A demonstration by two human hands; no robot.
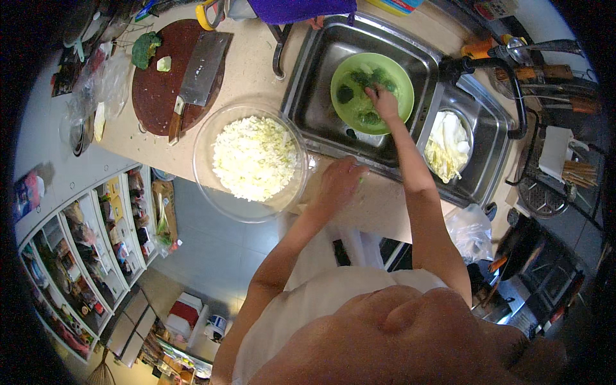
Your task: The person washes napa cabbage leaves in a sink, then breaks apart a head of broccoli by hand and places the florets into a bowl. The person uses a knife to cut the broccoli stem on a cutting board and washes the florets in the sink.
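My right hand [384, 103] reaches down into a light green bowl [405, 77] in the larger sink basin. Around its fingers, broccoli florets [345, 94] lie in what looks like water; whether the fingers grip one cannot be made out. My left hand [340, 183] rests on the counter edge in front of the sink, fingers curled, with a small green bit by the fingertips. Just left of it stands a large clear bowl [201, 192] of chopped pale cabbage [255, 159], overhanging the counter's front edge.
A cleaver [204, 67] lies across a round brown chopping board [151, 106], beside a broccoli head [146, 50] and a pale green scrap [164, 64]. The smaller basin holds a bowl of pale leaves [447, 144]. A black faucet [517, 91] arches at the right; a purple cloth [303, 9] hangs behind.
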